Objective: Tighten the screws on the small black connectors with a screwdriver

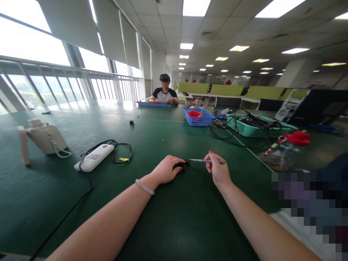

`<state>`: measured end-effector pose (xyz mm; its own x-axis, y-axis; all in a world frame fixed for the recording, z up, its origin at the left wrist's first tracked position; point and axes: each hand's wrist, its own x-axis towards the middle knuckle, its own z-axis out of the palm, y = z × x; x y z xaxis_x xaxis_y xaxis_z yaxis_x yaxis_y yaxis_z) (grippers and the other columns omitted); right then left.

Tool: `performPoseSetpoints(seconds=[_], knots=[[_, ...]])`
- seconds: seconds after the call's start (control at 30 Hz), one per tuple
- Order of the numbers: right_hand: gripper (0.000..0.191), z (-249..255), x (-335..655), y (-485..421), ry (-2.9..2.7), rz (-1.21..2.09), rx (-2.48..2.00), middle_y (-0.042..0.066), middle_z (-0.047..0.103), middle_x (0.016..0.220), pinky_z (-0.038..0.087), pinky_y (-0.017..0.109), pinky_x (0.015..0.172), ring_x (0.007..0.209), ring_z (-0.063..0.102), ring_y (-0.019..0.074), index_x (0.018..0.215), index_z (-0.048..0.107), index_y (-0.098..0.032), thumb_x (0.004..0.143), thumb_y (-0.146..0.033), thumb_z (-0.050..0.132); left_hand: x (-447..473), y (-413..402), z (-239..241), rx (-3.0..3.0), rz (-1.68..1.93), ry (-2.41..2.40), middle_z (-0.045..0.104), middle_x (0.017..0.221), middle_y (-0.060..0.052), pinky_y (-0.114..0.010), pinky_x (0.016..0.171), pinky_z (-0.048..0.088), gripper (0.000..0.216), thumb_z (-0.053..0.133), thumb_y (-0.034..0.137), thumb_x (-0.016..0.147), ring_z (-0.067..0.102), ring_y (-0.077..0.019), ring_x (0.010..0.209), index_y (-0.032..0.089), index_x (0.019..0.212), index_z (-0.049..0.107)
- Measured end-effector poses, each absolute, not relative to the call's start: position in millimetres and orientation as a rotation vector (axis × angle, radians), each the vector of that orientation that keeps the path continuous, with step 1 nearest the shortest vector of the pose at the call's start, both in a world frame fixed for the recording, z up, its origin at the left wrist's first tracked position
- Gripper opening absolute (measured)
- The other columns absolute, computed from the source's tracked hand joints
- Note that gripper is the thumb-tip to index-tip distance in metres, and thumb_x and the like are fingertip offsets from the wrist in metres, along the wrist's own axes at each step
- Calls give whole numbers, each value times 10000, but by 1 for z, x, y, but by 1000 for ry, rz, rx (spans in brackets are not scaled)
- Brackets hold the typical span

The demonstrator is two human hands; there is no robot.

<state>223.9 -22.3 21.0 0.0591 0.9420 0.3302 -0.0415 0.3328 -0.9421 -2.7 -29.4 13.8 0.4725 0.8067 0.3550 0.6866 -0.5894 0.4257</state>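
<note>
My left hand (165, 169), with a pale bangle on the wrist, rests on the green tabletop and closes thumb and fingers on a small black part (186, 164). Much of that part is hidden under the fingers. My right hand (217, 166) pinches a slim silver pointed tool (198, 160), which lies nearly level and points left. Its tip is close to the black part's right end; whether they touch I cannot tell. The tool's exact kind is too small to make out.
Left of my hands lie a white power strip (95, 157) with a black cable and a beige bottle (46, 136). To the right are a blue basket (199, 121), a green basket (244, 127) of cables and a red-lidded jar (285, 154). Opposite sits a person (164, 95).
</note>
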Motion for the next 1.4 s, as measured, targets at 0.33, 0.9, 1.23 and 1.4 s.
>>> performPoseSetpoints(seconds=[0.33,0.9,1.23,1.4], knots=[[466,25,222,-27,-1375,930,-1011,-36,436,480,308,222,370,416,391,98,607,588,-194,815,-611,602,-5,-24,7,2608,609,1259,593,1271,-54,-367,1045,389,403,474,304,951,501,-227,1165,286,1348,537],[468,22,224,-24,-1408,931,-1015,-38,434,485,306,225,376,419,385,101,612,584,-195,824,-612,589,-3,-32,15,2600,614,1281,610,1240,-68,-383,1042,403,375,516,340,924,529,-230,1144,250,1284,571],[422,22,225,-24,-1392,914,-972,-36,443,509,324,225,401,447,397,103,635,594,-195,860,-552,581,-2,-37,20,2579,753,1390,541,1263,-57,-383,1044,403,431,421,197,935,494,-227,1141,301,1342,514],[416,22,225,-25,-1397,917,-977,-32,455,517,342,223,419,457,414,104,638,602,-194,857,-547,586,-5,-33,15,2523,766,1633,559,1223,-54,-407,981,417,438,394,175,932,501,-241,1098,328,1317,534]])
